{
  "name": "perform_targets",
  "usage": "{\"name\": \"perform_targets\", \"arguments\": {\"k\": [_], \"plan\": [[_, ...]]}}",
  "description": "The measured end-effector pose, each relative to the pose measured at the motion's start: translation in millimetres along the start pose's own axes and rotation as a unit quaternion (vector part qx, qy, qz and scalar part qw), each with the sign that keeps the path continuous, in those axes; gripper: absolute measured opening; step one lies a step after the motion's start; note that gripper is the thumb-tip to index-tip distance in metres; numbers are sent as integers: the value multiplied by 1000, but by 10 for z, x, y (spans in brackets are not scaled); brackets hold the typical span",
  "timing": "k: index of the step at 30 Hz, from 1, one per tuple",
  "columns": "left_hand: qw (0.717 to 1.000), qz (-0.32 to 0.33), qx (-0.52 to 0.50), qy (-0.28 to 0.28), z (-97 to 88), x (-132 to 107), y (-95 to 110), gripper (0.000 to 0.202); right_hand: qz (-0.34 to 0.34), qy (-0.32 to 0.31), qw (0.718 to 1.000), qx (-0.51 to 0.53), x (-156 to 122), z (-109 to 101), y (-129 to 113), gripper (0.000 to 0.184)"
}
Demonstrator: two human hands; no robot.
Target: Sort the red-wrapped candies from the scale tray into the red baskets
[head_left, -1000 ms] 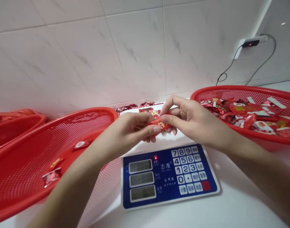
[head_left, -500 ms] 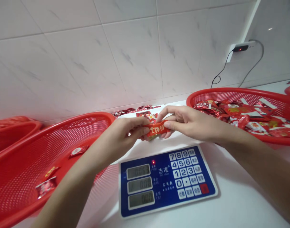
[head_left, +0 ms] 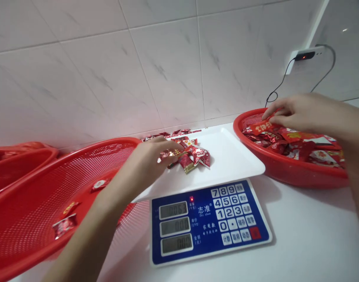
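My left hand [head_left: 151, 158] is at the left side of the white scale tray [head_left: 226, 156]. Its thumb and forefinger close around a red-and-gold wrapped candy [head_left: 176, 152] in a small pile; the other fingers are hidden. Beside them lie more wrapped candies, among them a shiny red one [head_left: 200, 155] and a red-gold one [head_left: 186, 163]. Over the right basket [head_left: 291, 174], my right hand [head_left: 297, 111] pinches an orange-red packet [head_left: 262, 127] with gold lettering. Below the tray, the blue scale panel [head_left: 209, 231] shows what looks like 0.063 on its top display.
A large red basket [head_left: 88, 156] on the left holds a few packets [head_left: 64, 226]. Many red packets [head_left: 320, 156] fill the right basket. Shiny red wrappers [head_left: 156, 137] lie behind the tray by the tiled wall. A black plug [head_left: 304, 56] with a cable sits in a wall socket.
My hands have parted. The right one has moved right to the basket with the orange-red packet, while the left stays by the tray, now at the candy pile.
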State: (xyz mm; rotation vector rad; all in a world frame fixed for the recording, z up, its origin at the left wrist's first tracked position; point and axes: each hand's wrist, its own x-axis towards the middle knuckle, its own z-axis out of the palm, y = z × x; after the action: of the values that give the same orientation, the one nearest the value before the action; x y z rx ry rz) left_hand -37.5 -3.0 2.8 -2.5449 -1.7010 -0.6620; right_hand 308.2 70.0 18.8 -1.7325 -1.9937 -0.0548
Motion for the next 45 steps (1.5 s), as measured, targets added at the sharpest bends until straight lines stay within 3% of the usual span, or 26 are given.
{"name": "perform_targets", "arguments": {"k": [2,4,6,8,11,14,20,26,35,37,40,43,45], "plan": [[997,46,46,-36,104,6,-21,35,-17,-20,1000,-13,10,93,51,13],[992,71,92,-49,177,12,-35,38,-44,1,999,-18,-46,115,-21,21],[989,82,112,-44,188,13,-50,33,-64,27,998,11,-153,76,-222,30],[989,100,104,-40,131,0,-67,29,-75,3,993,94,-273,34,-503,29],[989,126,71,-24,-32,-54,-66,28,-190,-50,952,235,-428,68,-899,27],[989,139,33,-22,-187,-133,30,25,-241,-92,912,320,-539,200,-1124,27],[994,90,-59,-11,-263,-185,297,26,-232,-137,877,397,-633,316,-1212,15],[991,44,-124,30,-243,-155,306,22,-221,-188,848,443,-600,285,-1186,20],[993,61,-93,47,-207,-133,323,24,-241,-190,859,410,-572,284,-1152,20],[994,55,-51,82,-171,-123,287,24,-231,-159,884,375,-531,270,-1129,22],[990,46,33,132,-85,-90,190,22,-178,-77,944,265,-414,243,-1016,26],[990,20,95,101,3,-33,90,23,-103,-42,988,106,-279,198,-759,29],[993,5,109,52,32,1,51,17,-1,-84,996,4,-215,179,-525,28]]}}
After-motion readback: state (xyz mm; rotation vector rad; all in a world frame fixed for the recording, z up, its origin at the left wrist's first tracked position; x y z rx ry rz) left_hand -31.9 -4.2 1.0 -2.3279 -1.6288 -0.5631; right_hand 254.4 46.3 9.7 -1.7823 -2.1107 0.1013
